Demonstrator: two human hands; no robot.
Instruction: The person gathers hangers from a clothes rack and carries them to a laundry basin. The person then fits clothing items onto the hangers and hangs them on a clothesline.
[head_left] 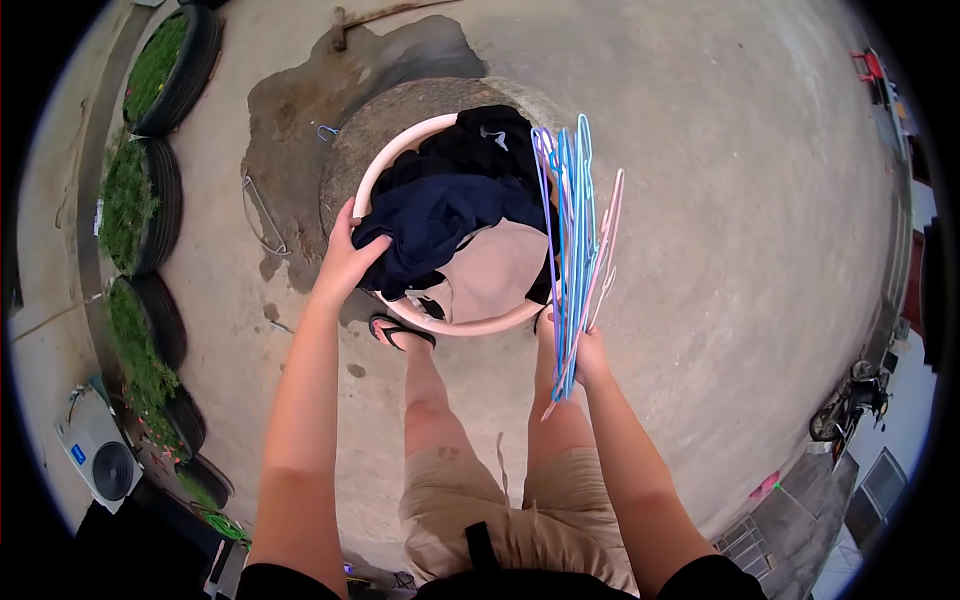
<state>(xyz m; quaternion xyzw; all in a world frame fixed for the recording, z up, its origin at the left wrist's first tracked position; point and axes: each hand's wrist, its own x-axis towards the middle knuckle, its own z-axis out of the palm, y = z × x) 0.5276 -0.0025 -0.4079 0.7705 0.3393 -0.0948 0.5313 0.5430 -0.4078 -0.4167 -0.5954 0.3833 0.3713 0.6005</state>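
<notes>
"Dark sleeves (285,583) are sitting nearest. What's being held?"

"The left hand (352,260) is clamping the rim of the pink basin (470,328); the right hand (590,357) is clutching hangers (575,220) beside it."

"Where's the basin showing?"

"Over a round slab (425,92), holding mostly dark clothes (430,220). A wet patch (290,115) is darkening the concrete ground (720,200); planted tyres (165,205) are lining the left side."

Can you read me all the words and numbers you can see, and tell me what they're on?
None can be read.
Small blue label on the white, boxy air-conditioner unit: too small to read.
Pale mark on the black cloth in the round, pale pink tub: can't tell if it's writing.
Bundle of thin blue, purple and pink hangers: no writing visible.
</notes>
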